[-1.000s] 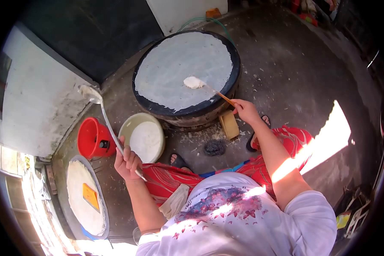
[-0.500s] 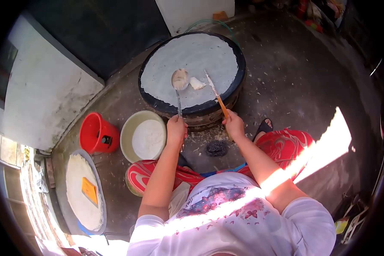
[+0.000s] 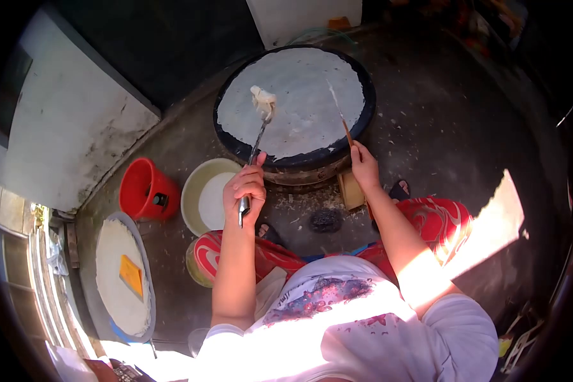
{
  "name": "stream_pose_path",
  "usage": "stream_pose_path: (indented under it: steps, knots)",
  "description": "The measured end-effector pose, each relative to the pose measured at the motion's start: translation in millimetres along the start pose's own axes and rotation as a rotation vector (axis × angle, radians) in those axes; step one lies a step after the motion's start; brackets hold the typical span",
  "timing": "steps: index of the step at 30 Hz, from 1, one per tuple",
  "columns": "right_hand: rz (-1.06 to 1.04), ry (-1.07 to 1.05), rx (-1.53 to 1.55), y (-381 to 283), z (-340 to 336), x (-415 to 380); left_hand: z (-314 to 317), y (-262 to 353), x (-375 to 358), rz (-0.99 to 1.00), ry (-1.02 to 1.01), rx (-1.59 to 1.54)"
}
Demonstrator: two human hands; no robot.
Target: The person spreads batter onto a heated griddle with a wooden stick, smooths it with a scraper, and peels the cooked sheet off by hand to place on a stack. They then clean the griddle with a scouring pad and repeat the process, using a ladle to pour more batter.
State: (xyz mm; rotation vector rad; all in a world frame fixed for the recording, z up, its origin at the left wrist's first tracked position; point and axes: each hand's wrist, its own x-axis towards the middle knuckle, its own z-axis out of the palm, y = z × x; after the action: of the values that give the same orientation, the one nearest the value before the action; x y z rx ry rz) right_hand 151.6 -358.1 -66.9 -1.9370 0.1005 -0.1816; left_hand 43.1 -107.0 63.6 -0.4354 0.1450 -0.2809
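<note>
A round black griddle [image 3: 370,95] bears a thin, pale sheet of batter [image 3: 299,83] that covers most of its top. My left hand [image 3: 248,188] is closed round the handle of a metal ladle [image 3: 260,137]. The ladle's bowl is raised over the griddle's left part, with a pale lump of batter [image 3: 263,99] on it. In my right hand [image 3: 364,164] is the wooden handle of a long, thin spatula [image 3: 346,130]. Its narrow blade, smeared with white, points away over the right part of the sheet.
Left of the griddle stand a pale basin [image 3: 191,197] with white batter and a red bucket [image 3: 134,184]. Further left, a round tray [image 3: 148,280] holds pale flat sheets and a yellow scraper [image 3: 131,275]. A dark bundle [image 3: 325,220] lies on the floor before the griddle.
My left hand has lifted and turned the ladle, now with the lump on it. The small white piece is gone from the sheet's middle. My right hand has shifted right and forward with the spatula.
</note>
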Motion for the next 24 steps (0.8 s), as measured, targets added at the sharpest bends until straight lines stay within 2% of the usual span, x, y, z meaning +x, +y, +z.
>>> stream_pose_path:
  steps: [1,3,5,7,8,9,10,11,12,13,14,16,17,19,20,22,23,24]
  knots:
    - [0.038,0.06,-0.11,10.2,0.3,3.1,3.9,3.1,-6.6,0.002,-0.073,0.01]
    - [-0.04,-0.077,-0.118,30.8,13.1,-23.5,18.8,12.1,-26.0,0.055,-0.104,0.087]
    - [-0.158,-0.499,-0.13,19.5,27.5,-74.8,31.8,30.0,-47.3,0.069,-0.13,0.204]
    - [-0.319,-0.821,-0.173,-2.1,22.0,-94.6,44.3,46.0,-71.6,0.112,-0.07,0.286]
    - [-0.183,-0.845,-0.15,-6.7,18.7,-92.0,46.1,59.7,-84.6,0.166,-0.004,0.347]
    - [-0.177,-0.844,-0.149,-11.0,13.1,-80.4,46.2,74.5,-98.8,0.22,0.065,0.409]
    - [0.074,-0.625,-0.004,-12.7,3.3,-62.6,45.4,87.3,-112.7,0.262,0.159,0.427]
    - [0.319,-0.394,0.135,-9.2,-6.7,-52.7,41.2,103.6,-125.9,0.26,0.165,0.425]
    - [0.33,-0.391,0.131,13.4,-9.0,-51.4,33.1,122.4,-138.1,0.305,0.274,0.434]
    - [0.148,-0.222,0.096,46.1,-4.7,-49.9,23.4,140.1,-146.7,0.347,0.381,0.444]
    - [-0.035,-0.051,0.058,65.2,-3.3,-52.9,13.6,155.5,-152.0,0.337,0.387,0.442]
    - [-0.084,-0.466,0.006,30.3,-2.8,-99.9,-12.0,185.3,-158.0,0.436,0.568,0.37]
    - [0.023,-0.729,0.044,25.5,1.0,-107.7,-33.7,205.4,-160.4,0.429,0.572,0.367]
    - [0.08,-0.863,-0.06,-21.1,-9.0,-106.5,-63.8,229.9,-157.9,0.357,0.507,0.35]
    - [0.078,-0.861,-0.061,-21.5,-9.0,-98.9,-72.1,230.7,-155.4,0.356,0.505,0.35]
    - [-0.144,-0.6,-0.115,-22.9,-9.1,-79.3,-87.0,199.8,-137.2,0.651,0.838,0.691]
    - [-0.152,-0.603,-0.118,-33.8,-12.7,-69.7,-93.3,191.9,-135.3,0.656,0.831,0.686]
    - [-0.171,-0.593,0.013,-53.3,-21.6,-61.6,-100.5,184.8,-136.8,0.631,0.852,0.802]
